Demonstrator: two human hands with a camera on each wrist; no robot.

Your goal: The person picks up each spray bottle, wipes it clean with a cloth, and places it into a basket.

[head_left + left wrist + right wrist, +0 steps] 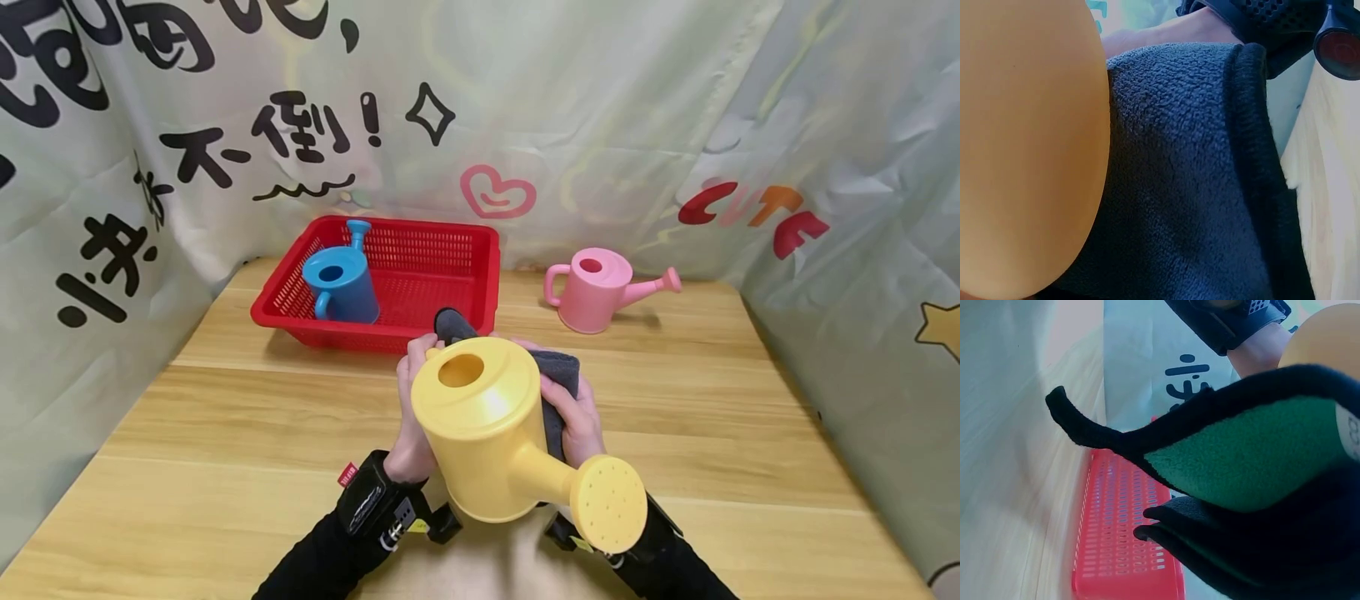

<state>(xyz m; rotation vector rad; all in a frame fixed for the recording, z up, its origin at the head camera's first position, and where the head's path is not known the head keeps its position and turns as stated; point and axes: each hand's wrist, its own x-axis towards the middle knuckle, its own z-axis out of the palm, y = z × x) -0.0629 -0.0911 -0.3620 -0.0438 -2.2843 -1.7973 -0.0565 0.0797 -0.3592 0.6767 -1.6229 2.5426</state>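
Observation:
A yellow watering can is held up over the near part of the table, its spout and round sprinkler head pointing toward the lower right. My left hand grips it on the left, at the handle side, with the handle mostly hidden. On the other side my right hand holds a dark grey cloth against the can's wall. Some of the cloth reaches behind the can. In the right wrist view the folded cloth shows a green face and dark edging; the left wrist view has its fuzzy grey side right beside the can.
A red plastic basket stands at the back left of the wooden table, with a blue watering can inside. Behind on the right stands a pink watering can. Printed cloth walls enclose the back and sides.

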